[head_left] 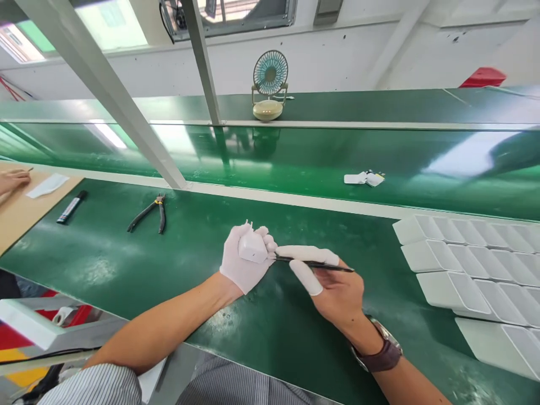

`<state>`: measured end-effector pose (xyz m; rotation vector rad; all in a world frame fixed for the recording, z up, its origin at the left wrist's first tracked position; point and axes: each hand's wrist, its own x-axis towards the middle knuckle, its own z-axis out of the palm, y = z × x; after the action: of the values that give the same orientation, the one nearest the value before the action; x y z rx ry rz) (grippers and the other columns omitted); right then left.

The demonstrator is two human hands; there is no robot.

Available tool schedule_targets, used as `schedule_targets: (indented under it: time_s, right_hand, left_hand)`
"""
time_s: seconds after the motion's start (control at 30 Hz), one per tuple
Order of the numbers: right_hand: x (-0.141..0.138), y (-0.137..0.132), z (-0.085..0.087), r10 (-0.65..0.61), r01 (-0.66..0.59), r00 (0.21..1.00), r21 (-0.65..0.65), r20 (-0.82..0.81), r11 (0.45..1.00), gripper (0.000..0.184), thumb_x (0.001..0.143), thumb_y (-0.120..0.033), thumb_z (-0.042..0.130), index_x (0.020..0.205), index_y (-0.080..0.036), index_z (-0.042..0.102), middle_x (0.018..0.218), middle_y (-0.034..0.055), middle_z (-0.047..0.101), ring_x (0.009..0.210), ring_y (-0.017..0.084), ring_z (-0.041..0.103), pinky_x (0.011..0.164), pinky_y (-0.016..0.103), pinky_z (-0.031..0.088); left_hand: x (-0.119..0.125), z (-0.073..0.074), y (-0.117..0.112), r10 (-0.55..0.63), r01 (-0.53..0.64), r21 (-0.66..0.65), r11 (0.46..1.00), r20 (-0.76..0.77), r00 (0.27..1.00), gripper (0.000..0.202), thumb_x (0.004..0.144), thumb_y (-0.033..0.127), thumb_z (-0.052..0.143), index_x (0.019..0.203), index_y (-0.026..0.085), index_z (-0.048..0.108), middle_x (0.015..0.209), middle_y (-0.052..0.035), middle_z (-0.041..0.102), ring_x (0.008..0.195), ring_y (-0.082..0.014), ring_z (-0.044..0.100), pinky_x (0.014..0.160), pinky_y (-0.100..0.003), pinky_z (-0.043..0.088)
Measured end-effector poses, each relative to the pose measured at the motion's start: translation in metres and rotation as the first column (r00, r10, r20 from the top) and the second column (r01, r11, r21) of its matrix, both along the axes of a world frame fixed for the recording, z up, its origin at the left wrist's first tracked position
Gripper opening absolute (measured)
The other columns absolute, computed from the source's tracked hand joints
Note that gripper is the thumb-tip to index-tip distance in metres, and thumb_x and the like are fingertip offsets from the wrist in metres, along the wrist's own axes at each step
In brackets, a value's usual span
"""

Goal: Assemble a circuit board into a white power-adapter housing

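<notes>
My left hand, in a white glove, is closed round a small white plug adapter with its metal prongs pointing up. My right hand has white finger cots on thumb and forefinger and a watch on the wrist. It pinches thin black tweezers, whose tip touches the adapter's right side. Both hands hover above the green bench near its middle.
Black-handled pliers and a black marker lie to the left. A white moulded tray stands at the right. On the green conveyor belt lies a small white part. A desk fan stands behind. Another person's hand rests on a brown board at far left.
</notes>
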<state>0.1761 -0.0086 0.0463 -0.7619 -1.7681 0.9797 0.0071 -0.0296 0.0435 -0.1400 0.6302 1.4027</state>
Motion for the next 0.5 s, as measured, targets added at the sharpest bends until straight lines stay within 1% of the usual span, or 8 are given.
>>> schedule_targets:
  time_s: [0.07, 0.13, 0.23, 0.33, 0.4, 0.5]
  right_hand:
    - [0.002, 0.003, 0.003, -0.111, 0.111, 0.994, -0.017, -0.012, 0.994, 0.011, 0.091, -0.023, 0.067, 0.095, -0.025, 0.077, 0.097, 0.0045, 0.078, 0.088, 0.022, 0.074, 0.086, 0.036, 0.063]
    - [0.002, 0.006, 0.002, -0.152, 0.151, 0.988, -0.048, -0.016, 0.987, 0.012, 0.091, -0.024, 0.066, 0.095, -0.025, 0.077, 0.097, 0.0038, 0.077, 0.087, 0.021, 0.074, 0.086, 0.036, 0.063]
    - [0.000, 0.007, -0.006, -0.141, 0.138, 0.989, -0.070, -0.040, 0.988, 0.010, 0.090, -0.025, 0.067, 0.093, -0.025, 0.077, 0.095, 0.0024, 0.077, 0.086, 0.020, 0.073, 0.087, 0.036, 0.062]
    - [-0.001, 0.007, -0.016, -0.116, 0.112, 0.992, -0.079, -0.052, 0.991, 0.011, 0.089, -0.026, 0.069, 0.097, -0.027, 0.077, 0.096, 0.0018, 0.077, 0.088, 0.020, 0.073, 0.088, 0.035, 0.061]
    - [0.000, 0.006, -0.021, -0.104, 0.102, 0.994, -0.081, -0.027, 0.992, 0.014, 0.089, -0.027, 0.069, 0.100, -0.028, 0.076, 0.097, 0.0014, 0.077, 0.089, 0.019, 0.073, 0.087, 0.034, 0.060]
    - [0.001, 0.007, -0.024, -0.107, 0.108, 0.994, -0.072, 0.011, 0.992, 0.014, 0.089, -0.028, 0.068, 0.101, -0.029, 0.077, 0.097, 0.0006, 0.077, 0.089, 0.019, 0.073, 0.086, 0.033, 0.060]
  left_hand:
    - [-0.005, 0.002, 0.001, -0.005, 0.005, 0.022, 1.000, 0.038, 0.999, 0.030, 0.083, 0.042, 0.057, 0.077, 0.013, 0.059, 0.073, -0.0062, 0.054, 0.064, -0.0163, 0.056, 0.051, -0.024, 0.043]
    - [-0.008, 0.004, 0.001, 0.014, -0.015, 0.021, 1.000, 0.051, 0.999, 0.033, 0.087, 0.044, 0.055, 0.076, 0.014, 0.058, 0.075, -0.0065, 0.054, 0.064, -0.0160, 0.056, 0.049, -0.024, 0.041]
    - [-0.010, 0.005, 0.001, 0.044, -0.045, 0.009, 0.999, 0.059, 0.997, 0.038, 0.091, 0.046, 0.051, 0.073, 0.013, 0.058, 0.074, -0.0066, 0.053, 0.063, -0.0157, 0.056, 0.048, -0.024, 0.039]
    - [-0.009, 0.006, 0.001, 0.048, -0.048, -0.002, 0.999, 0.066, 0.997, 0.040, 0.092, 0.047, 0.049, 0.072, 0.013, 0.058, 0.073, -0.0060, 0.051, 0.063, -0.0153, 0.055, 0.048, -0.024, 0.039]
    - [-0.009, 0.006, 0.001, 0.046, -0.046, -0.002, 0.999, 0.067, 0.997, 0.041, 0.093, 0.048, 0.049, 0.073, 0.013, 0.058, 0.072, -0.0058, 0.050, 0.063, -0.0153, 0.055, 0.048, -0.024, 0.039]
    - [-0.009, 0.006, 0.002, 0.046, -0.046, 0.000, 0.999, 0.069, 0.997, 0.041, 0.093, 0.048, 0.049, 0.074, 0.013, 0.058, 0.073, -0.0060, 0.051, 0.064, -0.0153, 0.055, 0.048, -0.024, 0.039]
